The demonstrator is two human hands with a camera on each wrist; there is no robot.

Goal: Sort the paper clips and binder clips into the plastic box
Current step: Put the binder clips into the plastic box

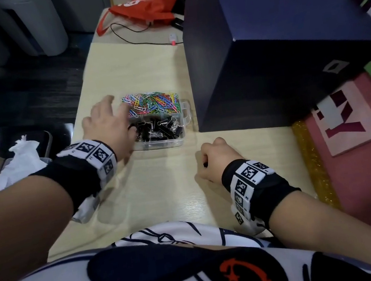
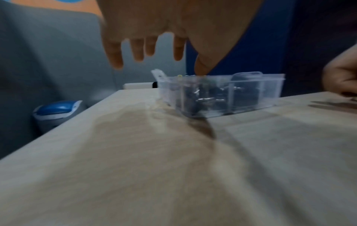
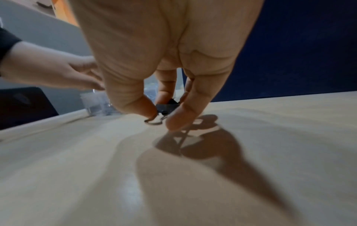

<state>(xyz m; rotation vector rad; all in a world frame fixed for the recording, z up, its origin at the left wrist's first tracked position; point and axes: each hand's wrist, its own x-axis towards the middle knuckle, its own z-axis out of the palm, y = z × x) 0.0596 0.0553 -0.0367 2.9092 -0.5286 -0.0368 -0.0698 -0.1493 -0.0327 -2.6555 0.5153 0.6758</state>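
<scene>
A clear plastic box (image 1: 184, 113) (image 2: 270, 85) stands mid-table. Its far compartment holds coloured paper clips (image 1: 153, 103); its near one holds black binder clips (image 1: 159, 128) (image 2: 203, 97). My left hand (image 1: 108, 122) (image 2: 154, 52) hovers over the box's left side with fingers spread and straight, the thumb tip at the rim. My right hand (image 1: 213, 158) (image 3: 162, 116) sits on the table in front of the box and pinches a black binder clip (image 3: 167, 107) between thumb and fingers, its wire handle touching the tabletop.
A large dark blue box (image 1: 273, 44) stands right of the plastic box. An orange bag (image 1: 146, 5) and a black cable (image 1: 137, 40) lie at the far end. Crumpled white tissue (image 1: 20, 158) is off the table's left edge. Pink boards (image 1: 348, 117) lie at right.
</scene>
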